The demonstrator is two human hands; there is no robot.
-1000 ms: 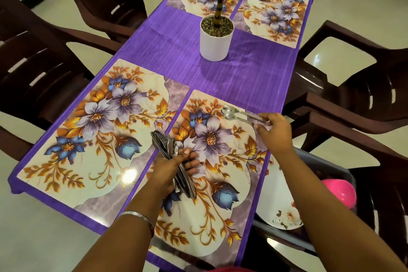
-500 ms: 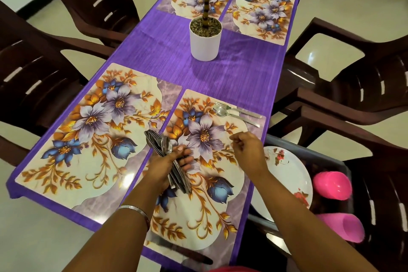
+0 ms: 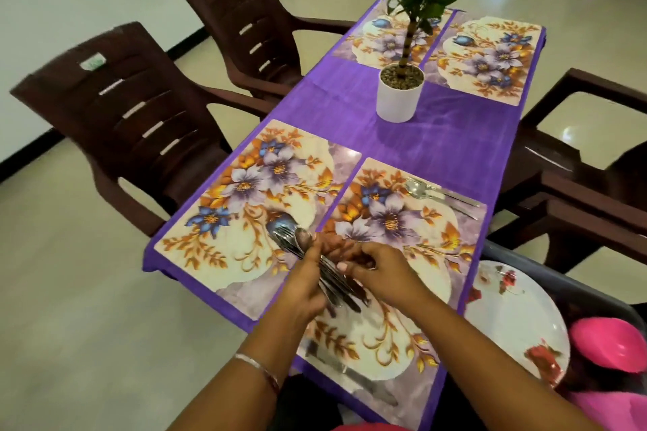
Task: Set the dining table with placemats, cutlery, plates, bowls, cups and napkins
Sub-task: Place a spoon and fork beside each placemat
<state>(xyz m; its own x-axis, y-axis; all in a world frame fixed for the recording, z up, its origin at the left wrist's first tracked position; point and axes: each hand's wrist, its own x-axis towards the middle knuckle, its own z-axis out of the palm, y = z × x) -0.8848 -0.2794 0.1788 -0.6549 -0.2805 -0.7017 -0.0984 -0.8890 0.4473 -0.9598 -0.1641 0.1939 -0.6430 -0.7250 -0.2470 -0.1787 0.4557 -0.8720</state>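
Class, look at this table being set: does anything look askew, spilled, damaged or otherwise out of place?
Nothing is spilled or damaged. The spoon and fork on the near right placemat lie slanted near its far edge. The potted plant stands upright.

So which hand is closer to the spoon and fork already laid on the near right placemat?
Right. The right hand sits below the spoon and fork, on the same placemat; the left hand grips the cutlery bundle farther left.
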